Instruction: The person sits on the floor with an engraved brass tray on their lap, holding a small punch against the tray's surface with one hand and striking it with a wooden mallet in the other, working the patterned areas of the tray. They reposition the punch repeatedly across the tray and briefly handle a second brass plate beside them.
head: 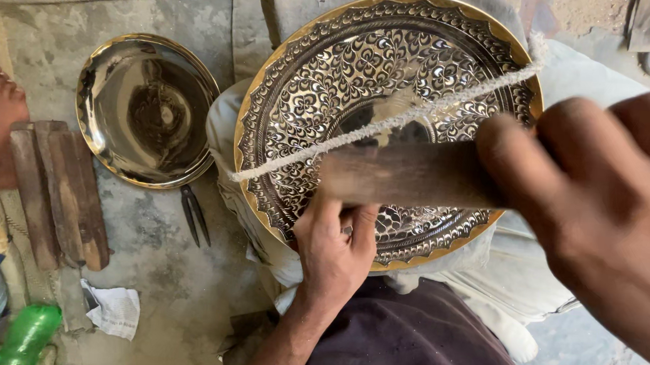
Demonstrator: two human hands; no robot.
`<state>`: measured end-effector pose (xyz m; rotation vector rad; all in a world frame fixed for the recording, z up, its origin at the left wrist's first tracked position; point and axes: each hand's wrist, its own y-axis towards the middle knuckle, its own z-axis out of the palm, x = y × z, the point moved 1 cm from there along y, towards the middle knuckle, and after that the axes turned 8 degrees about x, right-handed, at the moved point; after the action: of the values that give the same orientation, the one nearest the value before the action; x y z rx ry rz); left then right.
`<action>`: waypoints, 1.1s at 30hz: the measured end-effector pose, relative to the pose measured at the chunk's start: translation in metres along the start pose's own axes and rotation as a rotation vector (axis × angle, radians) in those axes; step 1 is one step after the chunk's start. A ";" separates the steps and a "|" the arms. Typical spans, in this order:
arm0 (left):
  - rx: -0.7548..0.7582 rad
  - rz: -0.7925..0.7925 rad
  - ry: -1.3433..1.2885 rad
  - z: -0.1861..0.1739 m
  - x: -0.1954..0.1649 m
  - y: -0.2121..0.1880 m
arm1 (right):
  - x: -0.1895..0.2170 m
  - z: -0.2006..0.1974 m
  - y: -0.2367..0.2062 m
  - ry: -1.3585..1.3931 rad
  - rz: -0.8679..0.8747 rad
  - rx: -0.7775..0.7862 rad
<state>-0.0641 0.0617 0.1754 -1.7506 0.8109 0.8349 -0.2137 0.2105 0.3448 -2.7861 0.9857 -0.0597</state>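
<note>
An engraved brass tray [379,79] is being propped upright at the centre of the frame, on cloth over the person's lap. Its lower rim is being gripped by the left hand [333,249], fingers closed around it. A dark wooden tool [411,174], strung with a white cord [392,118], is being clasped by the right hand [609,205] at right and is being laid across the tray's face. The tray is judged stiff, fairly heavy and slippery; the rim is judged the safest hold. A plain brass plate [145,110] is lying at upper left.
</note>
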 end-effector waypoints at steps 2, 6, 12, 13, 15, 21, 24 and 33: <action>-0.024 0.043 -0.023 -0.002 -0.004 -0.001 | -0.001 0.000 0.002 0.020 -0.001 0.001; -0.067 0.142 -0.077 -0.004 -0.011 -0.001 | -0.003 -0.005 0.007 -0.026 -0.043 0.018; -0.136 0.303 -0.007 -0.005 -0.011 0.000 | -0.005 -0.007 0.007 -0.075 -0.031 0.004; -0.171 0.411 0.094 -0.005 -0.011 0.001 | -0.005 -0.007 0.006 -0.193 -0.091 0.033; -0.224 0.615 0.300 -0.006 -0.012 0.000 | -0.006 -0.008 0.005 -0.160 -0.101 0.037; -0.245 0.548 0.160 -0.003 -0.010 0.000 | -0.003 -0.017 0.012 -0.260 -0.032 0.084; -0.163 0.478 0.006 -0.005 -0.011 -0.001 | -0.002 -0.026 0.018 -0.131 0.017 0.060; -0.146 0.333 0.023 -0.009 -0.030 -0.009 | -0.002 -0.042 0.009 -0.260 -0.017 0.108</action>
<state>-0.0716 0.0602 0.2073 -1.7800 1.0998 1.1195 -0.2250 0.1988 0.3840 -2.6198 0.8667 0.2336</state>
